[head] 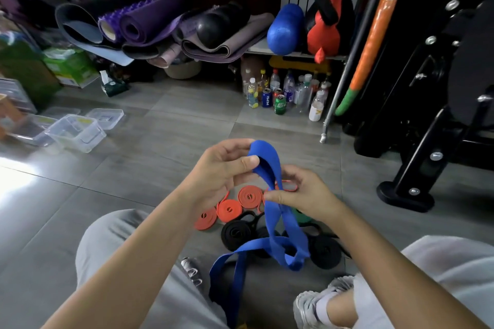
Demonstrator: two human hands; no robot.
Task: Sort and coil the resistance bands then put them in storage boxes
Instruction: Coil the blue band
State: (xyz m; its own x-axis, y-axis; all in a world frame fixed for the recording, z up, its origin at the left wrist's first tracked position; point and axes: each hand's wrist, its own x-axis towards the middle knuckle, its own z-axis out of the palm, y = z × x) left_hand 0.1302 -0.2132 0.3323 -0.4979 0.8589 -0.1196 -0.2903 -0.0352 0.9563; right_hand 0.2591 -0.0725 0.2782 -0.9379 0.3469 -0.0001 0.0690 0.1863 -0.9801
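a: biggest stuff first?
b: grey tile floor fills most of the frame. black machine frame along the right edge. rolled mats piled from upper left to top centre.
a: boxes?
b: clear storage boxes on the floor at mid left, well apart from the bands.
a: the task thing?
b: blue band, long, flat, not coiled. its top loop is at frame centre between both hands. the rest hangs twisted to lower centre, between the person's grey trouser legs.
a: hands?
b: left hand at centre, thumb and fingers pinching the band's top loop. right hand just right of it and lower, pinching the same band where its strands cross, thumb in front.
a: smaller things?
b: black coiled bands on the floor at lower centre, partly behind the blue strands. three orange coiled bands side by side just up-left of them. bottles and cans grouped at upper centre-right, under a shelf.
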